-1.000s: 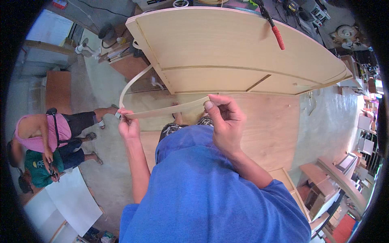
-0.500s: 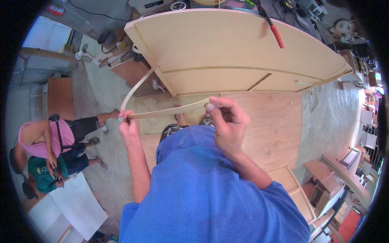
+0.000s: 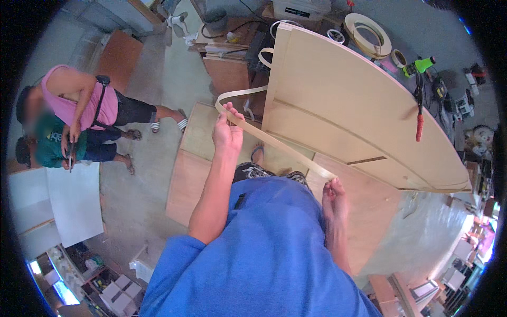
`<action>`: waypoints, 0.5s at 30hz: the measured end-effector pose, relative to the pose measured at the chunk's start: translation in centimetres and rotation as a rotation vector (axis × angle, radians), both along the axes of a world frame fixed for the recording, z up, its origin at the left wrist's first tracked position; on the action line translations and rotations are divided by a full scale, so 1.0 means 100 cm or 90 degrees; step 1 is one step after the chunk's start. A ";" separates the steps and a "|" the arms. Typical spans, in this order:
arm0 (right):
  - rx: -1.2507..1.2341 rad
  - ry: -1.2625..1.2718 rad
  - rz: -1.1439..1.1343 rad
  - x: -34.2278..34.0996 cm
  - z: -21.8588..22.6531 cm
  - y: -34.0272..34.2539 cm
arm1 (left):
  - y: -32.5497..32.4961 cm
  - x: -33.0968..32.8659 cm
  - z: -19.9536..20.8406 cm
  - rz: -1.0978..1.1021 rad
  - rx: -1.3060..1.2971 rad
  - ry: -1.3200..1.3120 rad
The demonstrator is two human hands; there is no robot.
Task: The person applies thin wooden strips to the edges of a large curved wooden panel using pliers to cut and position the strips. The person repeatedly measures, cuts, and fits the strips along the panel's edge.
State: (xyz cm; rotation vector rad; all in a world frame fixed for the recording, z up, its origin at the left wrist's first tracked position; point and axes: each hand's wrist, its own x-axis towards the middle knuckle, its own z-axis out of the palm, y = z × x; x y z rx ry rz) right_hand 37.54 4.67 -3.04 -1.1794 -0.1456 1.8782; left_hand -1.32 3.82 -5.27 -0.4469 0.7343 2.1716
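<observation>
A long pale edge-banding strip [image 3: 282, 148] stretches slantwise between my hands. My left hand [image 3: 228, 132] is closed around it with the palm turned up. Beyond that hand the strip bends back and runs behind the left edge of the big wooden panel [image 3: 338, 100]. Lower down and to the right, my right hand [image 3: 334, 199] pinches the strip's end between thumb and fingers. The panel, pale with thin battens on its face, stands just past my hands, and neither hand touches it.
A red-handled clamp [image 3: 419, 124] hangs on the panel's upper edge. Behind lie a roll of banding [image 3: 381, 36] and a green tool [image 3: 420, 65]. Plywood sheets [image 3: 182, 182] cover the floor underfoot. At left are a person in pink [image 3: 82, 100] and another in green [image 3: 53, 142].
My view has turned, so the panel sits further right. My right hand has dropped lower with the strip's end, and the strip now slopes down to the right. Both hands still hold it.
</observation>
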 end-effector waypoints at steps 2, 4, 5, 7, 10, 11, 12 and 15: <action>-0.049 -0.007 -0.034 0.015 -0.010 -0.004 | 0.010 -0.005 -0.012 0.012 -0.031 -0.019; -0.086 -0.025 -0.037 0.026 -0.016 -0.007 | 0.020 -0.009 -0.029 0.002 -0.050 -0.028; -0.110 -0.056 -0.058 0.031 -0.018 -0.008 | 0.024 -0.009 -0.039 -0.008 -0.066 -0.029; -0.169 -0.090 -0.107 0.034 -0.024 -0.013 | 0.030 -0.013 -0.056 -0.012 -0.109 -0.028; -0.206 -0.122 -0.150 0.033 -0.031 -0.020 | 0.038 -0.016 -0.072 -0.004 -0.156 -0.016; -0.205 -0.086 -0.116 0.033 -0.033 -0.022 | 0.040 -0.016 -0.073 -0.013 -0.151 -0.005; -0.209 -0.082 -0.109 0.034 -0.034 -0.023 | 0.043 -0.016 -0.073 -0.017 -0.177 -0.015; -0.245 -0.131 -0.126 0.035 -0.041 -0.020 | 0.054 -0.014 -0.063 -0.022 -0.212 0.025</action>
